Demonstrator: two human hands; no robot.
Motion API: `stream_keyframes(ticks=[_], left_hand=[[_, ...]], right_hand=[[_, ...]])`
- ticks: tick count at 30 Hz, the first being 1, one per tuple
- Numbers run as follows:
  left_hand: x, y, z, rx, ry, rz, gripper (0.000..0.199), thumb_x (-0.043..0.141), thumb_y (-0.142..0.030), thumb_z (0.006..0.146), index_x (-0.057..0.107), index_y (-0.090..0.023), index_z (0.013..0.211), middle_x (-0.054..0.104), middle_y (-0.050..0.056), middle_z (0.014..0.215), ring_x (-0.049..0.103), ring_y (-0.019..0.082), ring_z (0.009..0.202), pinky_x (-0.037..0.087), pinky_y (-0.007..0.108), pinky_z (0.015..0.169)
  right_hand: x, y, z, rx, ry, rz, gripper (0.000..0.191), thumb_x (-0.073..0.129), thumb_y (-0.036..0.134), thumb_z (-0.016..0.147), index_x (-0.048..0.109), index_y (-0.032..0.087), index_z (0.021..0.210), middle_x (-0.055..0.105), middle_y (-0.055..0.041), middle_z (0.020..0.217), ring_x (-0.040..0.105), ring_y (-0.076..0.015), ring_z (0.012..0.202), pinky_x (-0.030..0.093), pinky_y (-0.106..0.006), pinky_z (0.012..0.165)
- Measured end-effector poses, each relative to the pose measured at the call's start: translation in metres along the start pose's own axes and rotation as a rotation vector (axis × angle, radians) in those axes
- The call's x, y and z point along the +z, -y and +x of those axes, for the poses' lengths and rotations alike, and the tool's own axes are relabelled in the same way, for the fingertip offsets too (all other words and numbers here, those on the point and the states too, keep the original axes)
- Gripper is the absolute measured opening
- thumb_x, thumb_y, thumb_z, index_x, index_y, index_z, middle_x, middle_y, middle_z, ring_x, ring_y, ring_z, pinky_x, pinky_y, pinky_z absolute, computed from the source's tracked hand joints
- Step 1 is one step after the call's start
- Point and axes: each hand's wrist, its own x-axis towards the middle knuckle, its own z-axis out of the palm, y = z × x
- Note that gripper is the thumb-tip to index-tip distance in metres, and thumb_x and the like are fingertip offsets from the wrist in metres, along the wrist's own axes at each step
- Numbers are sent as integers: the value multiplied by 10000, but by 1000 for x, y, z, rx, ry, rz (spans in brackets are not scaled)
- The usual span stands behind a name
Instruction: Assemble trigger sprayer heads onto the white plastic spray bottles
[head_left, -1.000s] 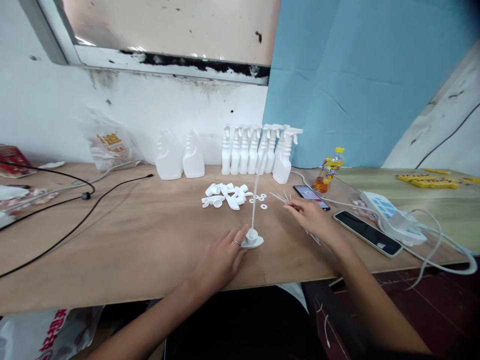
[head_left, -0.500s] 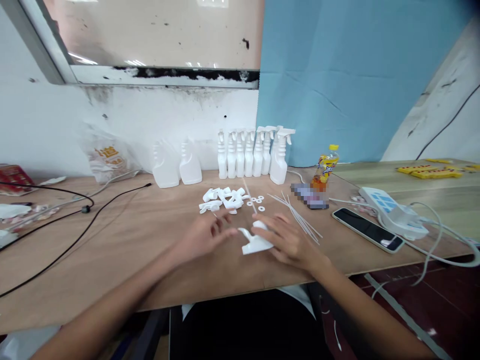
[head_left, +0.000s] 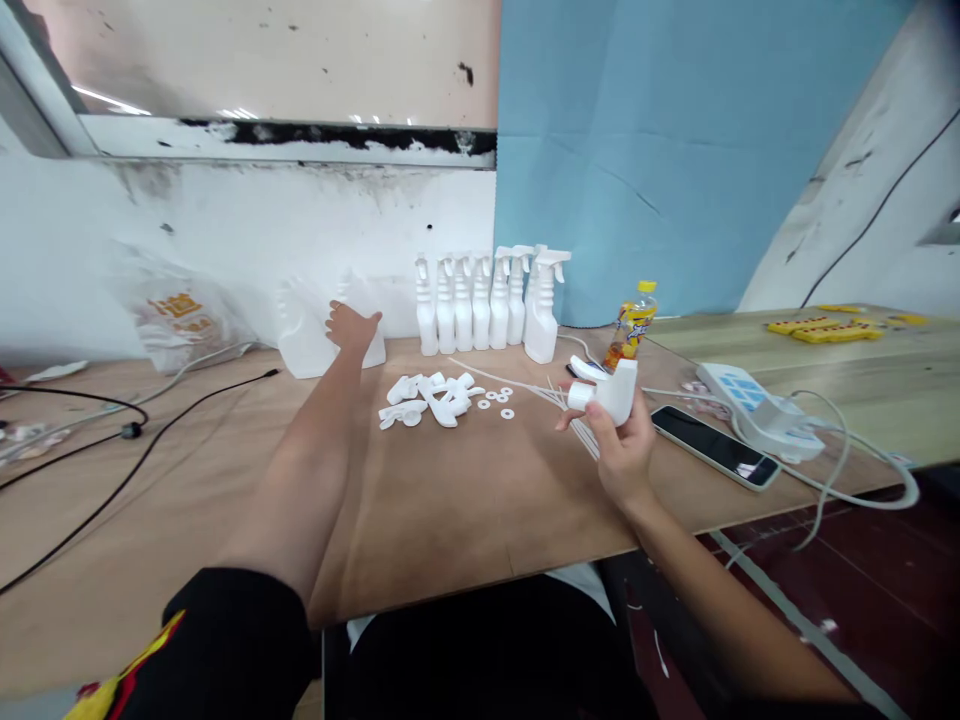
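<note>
My left hand (head_left: 352, 327) is stretched far forward at a white plastic bottle (head_left: 375, 350) without a sprayer, thumb and fingers apart. It partly hides that bottle, so firm contact cannot be made out. Beside it stands another headless white bottle (head_left: 298, 335). Above the table at the right, my right hand (head_left: 626, 440) is closed on a white trigger spray head (head_left: 619, 393). A thin dip tube (head_left: 502, 378) runs leftward from the head's collar. Loose white spray heads (head_left: 442, 405) lie piled mid-table, with several white washers (head_left: 507, 413) next to them.
Several white spray bottles (head_left: 480, 315) with heads stand in a row by the wall. Loose thin tubes (head_left: 585, 437) lie under my right hand. A drink bottle (head_left: 632, 325), a phone (head_left: 715, 447) and a power strip (head_left: 757, 410) with cables occupy the right; a black cable (head_left: 150, 460) crosses the left.
My left hand has gone from the table's middle forward and left to the headless bottles. My right hand has lifted the spray head up and to the right, with the tube trailing.
</note>
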Motion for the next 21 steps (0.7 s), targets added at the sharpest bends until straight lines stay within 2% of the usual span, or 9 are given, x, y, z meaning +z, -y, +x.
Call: stream_keyframes(ticks=[2,4,8,11,14,18,21], left_hand=[[2,-3,-10,56,14,54,888,653,-360,821,186,36,1465,412,349,1418,353,476,1344,277,642,1034],[-6,-4,-26,223,12,99,835,660,-349,799,259,-11,1449,459,299,1397,375,453,1325,273,614,1055],[-53,2,-75,677,-40,153,809,650,-365,797,277,-94,1460,488,223,1368,383,399,1323,236,539,1121],[-90,18,-118,887,-42,166,777,637,-341,812,268,-131,1463,458,201,1381,364,385,1342,247,520,1126],[-106,35,-148,985,-54,124,736,625,-329,833,262,-156,1450,457,185,1369,374,363,1335,275,519,1116],[-98,52,-160,1048,-86,103,705,627,-318,833,280,-182,1431,480,171,1345,394,355,1323,283,529,1113],[-94,58,-161,1064,-88,128,698,613,-293,829,290,-180,1437,480,170,1356,391,352,1332,257,535,1132]], right_hand=[[-1,3,3,9,-14,43,300,514,463,952,507,251,1164,685,-95,1059,671,-207,699,549,-382,641],[-3,5,6,26,-32,103,349,469,518,950,523,253,1171,670,-93,1025,670,-219,712,530,-364,566],[-8,7,11,103,-84,223,374,422,578,938,540,244,1057,661,-66,950,559,-149,492,503,-360,525],[-11,8,12,172,-141,318,341,431,561,920,533,240,971,681,-71,928,483,-125,412,505,-385,560],[-13,8,12,186,-135,377,253,441,500,923,538,267,940,681,-44,896,468,-130,393,493,-397,580],[-14,7,12,188,-106,301,221,423,486,927,509,284,923,643,-14,816,467,-150,393,480,-407,575],[-14,6,11,212,-121,344,185,474,444,912,519,268,943,658,-21,858,466,-141,383,468,-399,550]])
